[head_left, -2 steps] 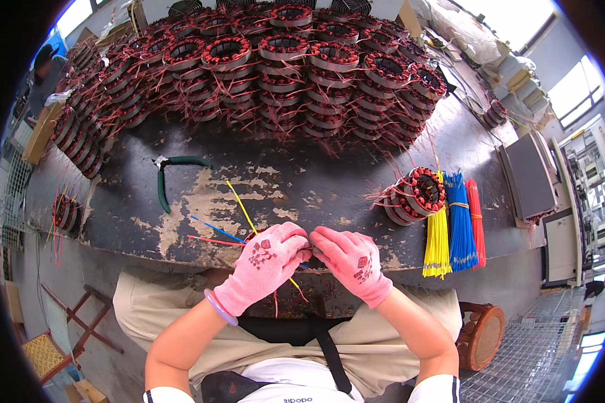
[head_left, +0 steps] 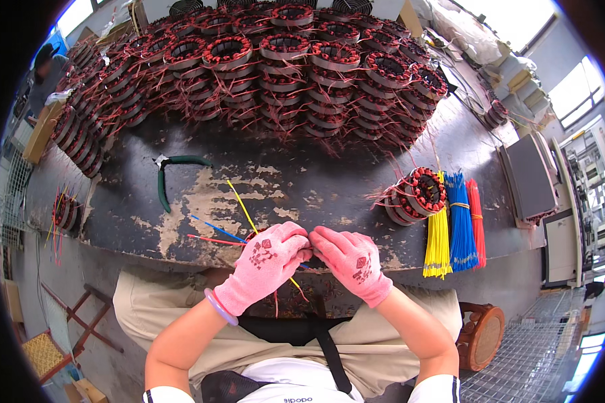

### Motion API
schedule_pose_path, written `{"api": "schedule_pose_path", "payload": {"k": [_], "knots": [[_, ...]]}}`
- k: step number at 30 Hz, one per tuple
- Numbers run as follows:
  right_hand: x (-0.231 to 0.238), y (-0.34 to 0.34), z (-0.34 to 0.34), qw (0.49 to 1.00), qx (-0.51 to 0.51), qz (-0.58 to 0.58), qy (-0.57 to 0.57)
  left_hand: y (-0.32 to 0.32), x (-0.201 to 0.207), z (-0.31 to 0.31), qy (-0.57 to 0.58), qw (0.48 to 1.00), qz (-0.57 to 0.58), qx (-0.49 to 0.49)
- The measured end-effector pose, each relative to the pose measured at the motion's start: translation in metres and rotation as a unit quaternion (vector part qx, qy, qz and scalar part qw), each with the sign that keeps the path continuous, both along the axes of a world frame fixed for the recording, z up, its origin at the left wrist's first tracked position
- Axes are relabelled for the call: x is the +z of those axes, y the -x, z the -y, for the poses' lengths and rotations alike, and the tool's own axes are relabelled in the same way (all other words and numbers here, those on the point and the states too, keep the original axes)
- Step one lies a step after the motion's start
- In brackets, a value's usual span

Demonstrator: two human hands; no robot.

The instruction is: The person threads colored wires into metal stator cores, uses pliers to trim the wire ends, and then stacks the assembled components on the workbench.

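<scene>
My left hand [head_left: 270, 257], in a pink glove, is closed over a mostly hidden wound motor stator at the bench's front edge. A yellow wire [head_left: 241, 205], a blue wire [head_left: 216, 228] and a red wire [head_left: 212, 240] stick out past it to the far left. More wire ends show below its fingers. My right hand [head_left: 351, 263], gloved alike, has its fingers pinched together, tips almost meeting the left hand's. Whatever lies between the fingertips is too small and covered to make out.
Stacked stators [head_left: 286, 74] fill the back of the bench. Green-handled cutters [head_left: 163, 185] lie at left. Two stacked stators [head_left: 417, 195] stand at right beside yellow [head_left: 437, 245], blue [head_left: 460, 221] and red wire bundles [head_left: 476, 225]. A person [head_left: 46, 77] is far left; a wooden stool [head_left: 480, 336] stands lower right.
</scene>
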State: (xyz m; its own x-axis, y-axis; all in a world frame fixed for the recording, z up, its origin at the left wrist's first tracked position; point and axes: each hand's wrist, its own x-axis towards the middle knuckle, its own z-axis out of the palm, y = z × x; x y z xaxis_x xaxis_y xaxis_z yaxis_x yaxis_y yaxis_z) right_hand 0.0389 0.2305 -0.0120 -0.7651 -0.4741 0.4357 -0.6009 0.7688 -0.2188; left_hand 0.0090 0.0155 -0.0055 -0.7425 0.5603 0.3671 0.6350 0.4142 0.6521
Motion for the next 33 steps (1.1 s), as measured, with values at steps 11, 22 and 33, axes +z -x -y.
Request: {"api": "schedule_pose_path", "payload": {"k": [11,22,33], "knots": [[0.023,0.021,-0.003,0.682,-0.047,0.644,0.343,0.001,0.0,0.001,0.003,1.0,-0.006,-0.029],[0.016,0.004,0.002,0.967,-0.023,0.18,0.177,0.003,-0.001,-0.001,-0.005,1.0,-0.011,-0.026],[0.024,-0.006,0.008,0.997,-0.047,-0.054,0.02,0.0,0.0,-0.002,-0.025,0.999,0.017,-0.017]]}}
